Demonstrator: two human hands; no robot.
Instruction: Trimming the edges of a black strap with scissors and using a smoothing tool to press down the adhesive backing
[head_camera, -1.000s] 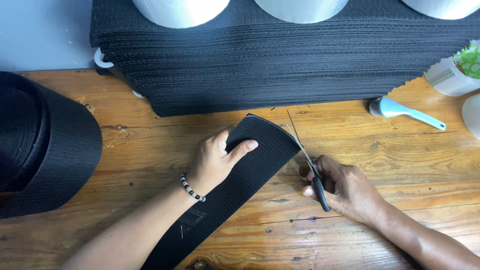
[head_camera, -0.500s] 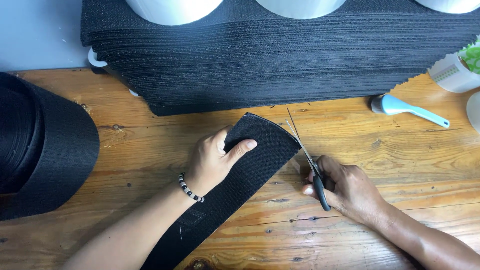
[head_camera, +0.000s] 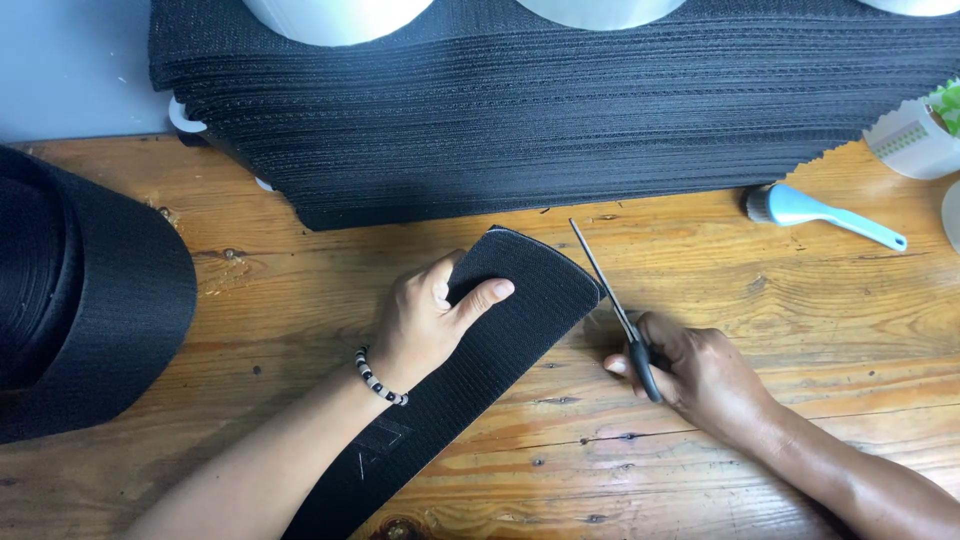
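Note:
A wide black elastic strip (head_camera: 480, 370) lies diagonally across the wooden table (head_camera: 700, 270), its rounded end pointing up and right. My left hand (head_camera: 425, 320), with a beaded bracelet at the wrist, presses flat on the strip near that end. My right hand (head_camera: 700, 375) grips black-handled scissors (head_camera: 610, 300), their blades nearly closed and touching the strip's right edge near the rounded end.
A tall stack of black fabric pieces (head_camera: 560, 110) fills the back, with white rolls (head_camera: 335, 15) on top. A large roll of black strip (head_camera: 85, 300) sits at the left. A light blue brush (head_camera: 825, 212) and a small potted plant (head_camera: 920, 135) are at the right.
The scene is nearly unchanged; both hands stay in place, with the scissors still at the strip's right edge.

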